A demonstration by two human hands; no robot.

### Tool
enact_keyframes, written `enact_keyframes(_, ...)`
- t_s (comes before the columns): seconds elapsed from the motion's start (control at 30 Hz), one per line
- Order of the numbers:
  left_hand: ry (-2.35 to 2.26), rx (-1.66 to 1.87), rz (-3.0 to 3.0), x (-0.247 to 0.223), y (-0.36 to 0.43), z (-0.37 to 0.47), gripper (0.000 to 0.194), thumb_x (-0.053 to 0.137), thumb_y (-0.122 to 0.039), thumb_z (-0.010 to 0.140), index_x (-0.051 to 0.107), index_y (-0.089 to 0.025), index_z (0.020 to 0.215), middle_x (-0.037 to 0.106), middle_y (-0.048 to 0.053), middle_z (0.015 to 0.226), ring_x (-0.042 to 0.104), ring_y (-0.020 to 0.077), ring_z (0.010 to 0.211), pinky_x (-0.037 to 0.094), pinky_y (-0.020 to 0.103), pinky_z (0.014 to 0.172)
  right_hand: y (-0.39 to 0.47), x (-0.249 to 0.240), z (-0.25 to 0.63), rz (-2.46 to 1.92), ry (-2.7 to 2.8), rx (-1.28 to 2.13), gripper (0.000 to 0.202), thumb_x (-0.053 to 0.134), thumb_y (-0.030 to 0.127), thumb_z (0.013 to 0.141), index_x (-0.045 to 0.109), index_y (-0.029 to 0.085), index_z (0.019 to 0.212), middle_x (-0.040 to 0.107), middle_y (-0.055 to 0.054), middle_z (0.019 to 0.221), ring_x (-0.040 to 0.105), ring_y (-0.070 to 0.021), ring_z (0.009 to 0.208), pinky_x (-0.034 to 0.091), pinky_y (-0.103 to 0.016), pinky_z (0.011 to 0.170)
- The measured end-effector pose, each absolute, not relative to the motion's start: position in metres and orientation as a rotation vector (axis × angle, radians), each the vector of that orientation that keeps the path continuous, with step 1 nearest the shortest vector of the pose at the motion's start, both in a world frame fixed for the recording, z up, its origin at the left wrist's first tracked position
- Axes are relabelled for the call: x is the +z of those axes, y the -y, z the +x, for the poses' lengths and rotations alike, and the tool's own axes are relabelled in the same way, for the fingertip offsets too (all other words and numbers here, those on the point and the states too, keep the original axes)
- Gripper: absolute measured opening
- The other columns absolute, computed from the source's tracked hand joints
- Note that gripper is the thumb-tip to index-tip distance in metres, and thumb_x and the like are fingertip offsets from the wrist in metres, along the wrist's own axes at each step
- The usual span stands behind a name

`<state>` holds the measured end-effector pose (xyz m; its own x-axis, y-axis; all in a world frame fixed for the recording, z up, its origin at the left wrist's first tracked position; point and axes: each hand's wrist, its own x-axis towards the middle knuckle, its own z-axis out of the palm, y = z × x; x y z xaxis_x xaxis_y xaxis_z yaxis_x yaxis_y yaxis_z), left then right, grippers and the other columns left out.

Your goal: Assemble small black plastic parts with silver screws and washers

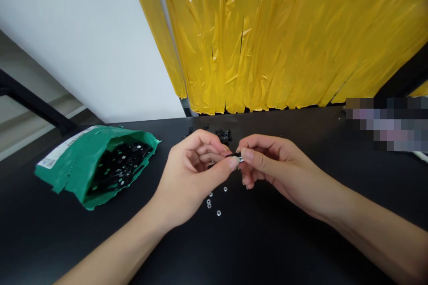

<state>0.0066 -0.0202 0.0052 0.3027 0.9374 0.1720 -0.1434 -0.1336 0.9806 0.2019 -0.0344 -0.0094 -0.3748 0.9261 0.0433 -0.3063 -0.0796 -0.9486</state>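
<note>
Over the middle of the black table, my left hand (197,173) pinches a small black part (233,155) between thumb and forefinger. Fingertips of my right hand (270,160) meet it from the other side, closed on a small silvery ring (240,159) that touches the black part. Much of both pieces is covered by the fingers. On the table just below my hands lie several loose silvery rings (218,213). Behind my fingertips sits a small heap of black parts (223,135).
To the left lies a torn-open green bag (75,164) filled with black parts and silvery rings. The black table (267,240) runs back to a yellow plastic strip curtain (254,53) and a white panel (100,44). A blurred-out object (391,124) is at the right edge.
</note>
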Motion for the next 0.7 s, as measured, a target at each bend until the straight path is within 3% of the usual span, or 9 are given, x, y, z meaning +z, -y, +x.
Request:
enact_keyframes(0.2,-0.786,1.215,1.427,0.008,0.028,0.011,0.032,0.087,0.004,0.068,0.069,-0.019,0.08,0.076,-0.006,0.078,0.072,0.0064,0.069,0.061,0.012,0.066,0.037,-0.015,0.2,-0.716,1.274,1.572,0.019,0.075,0.04,0.099,0.073,0.021,0.098,0.067,0.004,0.076,0.064,-0.0083,0.069,0.055,-0.021,0.07)
enact_keyframes(0.4,-0.779,1.298,1.578,0.008,0.036,0.012,0.022,0.078,0.003,0.08,0.073,-0.019,0.083,0.079,-0.007,0.076,0.077,0.0051,0.067,0.062,0.007,0.066,0.042,-0.017,0.193,-0.768,1.294,1.475,0.024,0.07,0.046,0.102,0.068,0.022,0.1,0.065,0.004,0.072,0.062,-0.0088,0.069,0.054,-0.02,0.071)
enact_keyframes(0.7,-0.795,1.363,1.738,0.005,0.035,0.015,0.026,0.074,0.006,0.082,0.076,-0.02,0.089,0.08,-0.009,0.073,0.078,0.0054,0.064,0.063,0.005,0.067,0.048,-0.021,0.186,-0.867,1.276,1.347,0.023,0.067,0.048,0.103,0.066,0.025,0.1,0.063,0.005,0.077,0.062,-0.0079,0.071,0.054,-0.018,0.07)
